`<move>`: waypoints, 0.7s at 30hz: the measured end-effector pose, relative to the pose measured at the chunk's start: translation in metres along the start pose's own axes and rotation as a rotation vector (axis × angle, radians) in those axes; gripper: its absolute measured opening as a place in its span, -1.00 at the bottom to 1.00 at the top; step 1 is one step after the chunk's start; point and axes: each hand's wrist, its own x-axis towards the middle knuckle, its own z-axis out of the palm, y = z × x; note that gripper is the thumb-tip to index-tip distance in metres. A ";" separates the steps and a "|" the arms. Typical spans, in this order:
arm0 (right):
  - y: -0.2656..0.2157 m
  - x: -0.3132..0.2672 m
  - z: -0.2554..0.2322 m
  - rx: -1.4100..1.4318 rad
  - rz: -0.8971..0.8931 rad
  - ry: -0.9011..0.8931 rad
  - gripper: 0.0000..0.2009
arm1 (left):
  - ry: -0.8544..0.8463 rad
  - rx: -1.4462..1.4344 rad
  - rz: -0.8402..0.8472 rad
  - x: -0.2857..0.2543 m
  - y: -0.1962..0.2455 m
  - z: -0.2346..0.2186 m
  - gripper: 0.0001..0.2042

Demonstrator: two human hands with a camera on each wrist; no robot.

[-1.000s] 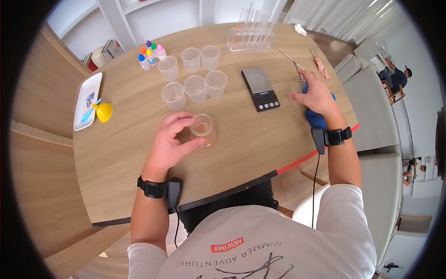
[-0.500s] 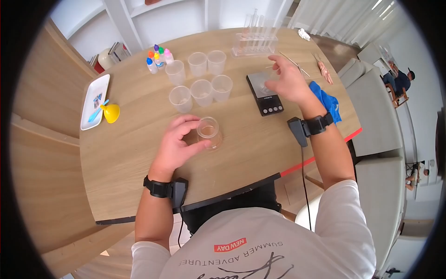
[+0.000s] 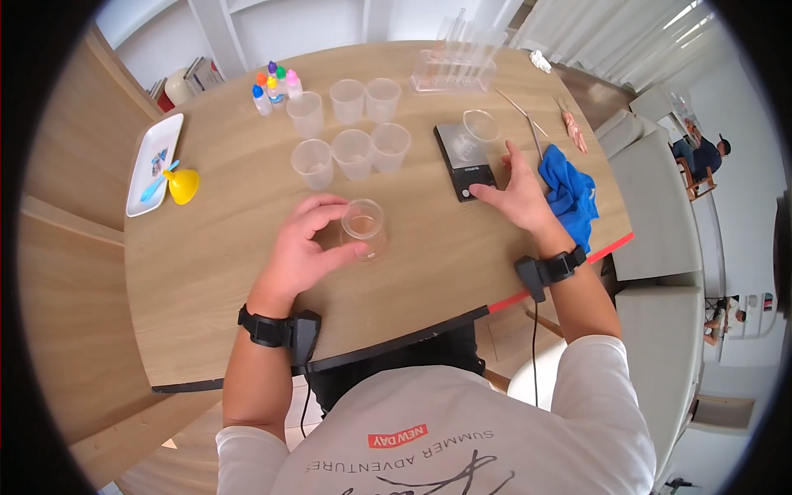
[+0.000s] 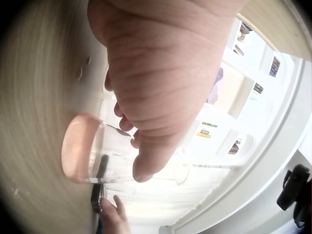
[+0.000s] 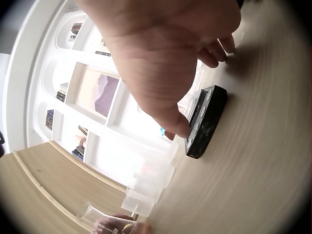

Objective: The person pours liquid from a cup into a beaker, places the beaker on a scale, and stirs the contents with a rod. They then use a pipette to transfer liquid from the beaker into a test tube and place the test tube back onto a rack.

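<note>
My left hand (image 3: 309,243) grips a clear glass flask (image 3: 364,216), thumb on the near side and fingers on the far side. Pinkish liquid fills its lower part, plain in the left wrist view, where the base is close to the wood. On the right, a black digital scale (image 3: 455,176) carries a clear glass beaker (image 3: 479,126) on its metal plate. My right hand (image 3: 521,191) is beside the scale with fingers extended. Its thumb tip reaches the front row of buttons (image 5: 196,127).
Several translucent plastic cups (image 3: 353,154) stand mid-table, with dropper bottles (image 3: 276,88) behind. A white tray (image 3: 154,165) and yellow funnel (image 3: 183,187) lie left. Back right is a test tube rack (image 3: 454,73); a blue cloth (image 3: 569,194) and thin rods (image 3: 521,113) lie right.
My right hand has carried the glass beaker from the right onto the scale, let it go, and drawn back to the scale's buttons. The left hand keeps its hold on the flask.
</note>
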 end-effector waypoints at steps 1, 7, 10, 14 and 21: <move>-0.001 -0.001 0.001 -0.001 0.003 -0.002 0.11 | 0.014 -0.019 -0.025 0.000 0.001 0.000 -0.54; -0.003 -0.003 0.008 -0.079 -0.010 0.026 0.08 | 0.007 0.024 -0.010 0.001 0.006 -0.002 -0.55; -0.003 -0.002 0.007 -0.092 -0.004 0.017 0.08 | 0.008 0.045 0.007 0.001 0.005 -0.003 -0.55; 0.005 -0.009 0.009 -0.088 -0.034 0.098 -0.02 | 0.026 0.052 0.013 0.000 0.007 -0.002 -0.55; -0.052 -0.053 0.014 0.220 -0.212 0.037 -0.20 | -0.028 0.026 0.000 -0.002 0.011 -0.010 -0.45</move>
